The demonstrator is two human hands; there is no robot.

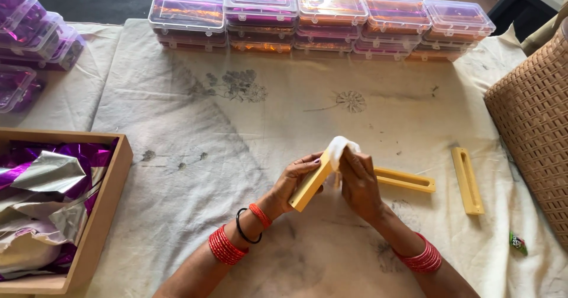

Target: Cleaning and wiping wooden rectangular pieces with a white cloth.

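The long yellow slotted wooden block (pixel 309 188) is tilted up above the cloth-covered counter (pixel 236 156), one face turned toward the wiping; the left hand (pixel 294 177) is curled closed around its upper end to steady it; the right hand (pixel 357 180) pinches a small white cloth wad (pixel 340 147) against the block's top; two matching yellow slotted blocks (pixel 467 180) lie flat just to the right.

The right hand (pixel 358 182) covers most of the white cloth (pixel 340 147) and one end of a yellow slotted bar (pixel 408 180) behind it. At the left edge, purple-filled boxes (pixel 29 29) and the wooden tray (pixel 100 215) are cut off; at the right, the woven basket (pixel 532 126). The small green object (pixel 518 243) at lower right is too small to identify.
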